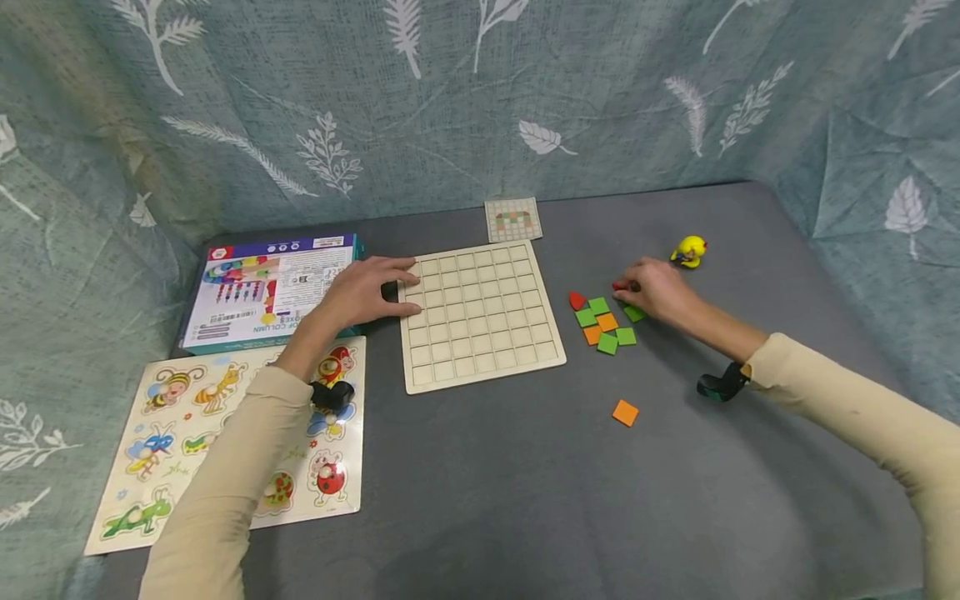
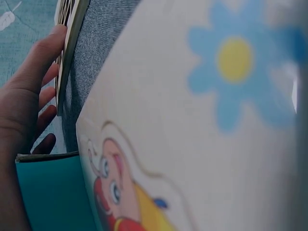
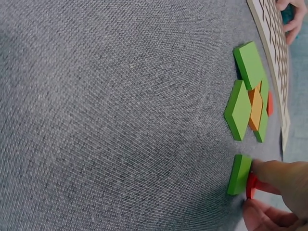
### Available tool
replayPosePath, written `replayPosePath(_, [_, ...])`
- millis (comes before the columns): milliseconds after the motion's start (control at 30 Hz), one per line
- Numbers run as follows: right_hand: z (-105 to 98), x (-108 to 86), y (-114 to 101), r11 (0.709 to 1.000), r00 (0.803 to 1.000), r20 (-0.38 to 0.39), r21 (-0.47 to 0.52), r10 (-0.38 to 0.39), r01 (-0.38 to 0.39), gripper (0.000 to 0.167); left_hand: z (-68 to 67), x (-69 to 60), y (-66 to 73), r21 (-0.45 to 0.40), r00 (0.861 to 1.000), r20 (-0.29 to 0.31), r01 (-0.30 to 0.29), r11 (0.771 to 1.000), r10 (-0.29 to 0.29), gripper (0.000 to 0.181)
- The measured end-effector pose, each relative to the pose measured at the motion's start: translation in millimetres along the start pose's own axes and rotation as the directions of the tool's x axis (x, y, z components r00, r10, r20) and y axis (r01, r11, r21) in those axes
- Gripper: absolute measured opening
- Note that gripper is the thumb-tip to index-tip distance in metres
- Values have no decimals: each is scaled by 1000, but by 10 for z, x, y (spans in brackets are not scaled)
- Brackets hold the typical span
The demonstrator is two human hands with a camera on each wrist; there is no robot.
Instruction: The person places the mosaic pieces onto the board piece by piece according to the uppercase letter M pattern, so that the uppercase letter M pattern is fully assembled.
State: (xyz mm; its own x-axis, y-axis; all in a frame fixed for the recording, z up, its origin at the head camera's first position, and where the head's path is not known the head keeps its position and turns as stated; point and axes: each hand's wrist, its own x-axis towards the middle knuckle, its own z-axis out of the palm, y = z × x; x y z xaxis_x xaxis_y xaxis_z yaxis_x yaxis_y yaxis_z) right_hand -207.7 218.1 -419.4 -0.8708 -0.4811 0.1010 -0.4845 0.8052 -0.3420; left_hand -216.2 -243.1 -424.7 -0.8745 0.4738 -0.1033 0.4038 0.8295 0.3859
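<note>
Between the right thumb and fingertips sits a small red piece (image 1: 618, 286), pinched in a narrow grip by the right hand (image 1: 662, 290). Just beside that pinch, close to the fingertips, a green tile (image 3: 239, 174) lies on the grey cloth (image 1: 480, 500); whether a finger touches it cannot be told. A little left of the grip is a loose cluster with a red tile (image 1: 576, 300) at its far-left corner, green tiles (image 1: 597, 306) and orange tiles (image 1: 607, 322), some edge to edge. Nearer the person than the grip, apart from the cluster, lies a single orange tile (image 1: 626, 412). Beyond the right hand, slightly to its right, is a yellow toy (image 1: 690, 250). Well to the left of the pinch, past the cluster, lies a pale gridded board (image 1: 483, 312). At its left edge rests the left hand (image 1: 362, 292), thumb and fingers set wide apart, fingertips on the rim. Off the board's far edge, beyond both hands, lies a small pattern card (image 1: 513, 220). Just left of the left hand is a printed box (image 1: 255, 304), and under the left forearm, nearer the person, an insect puzzle board (image 1: 348, 442) shows on both sides of the sleeve.
</note>
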Motion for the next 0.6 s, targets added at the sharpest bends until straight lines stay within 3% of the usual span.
replayPosePath(600, [54,35,-2,1000,999,-37,9,-15,15,8,7,2,-18,-1,1000,-15,-5,1000,5,55])
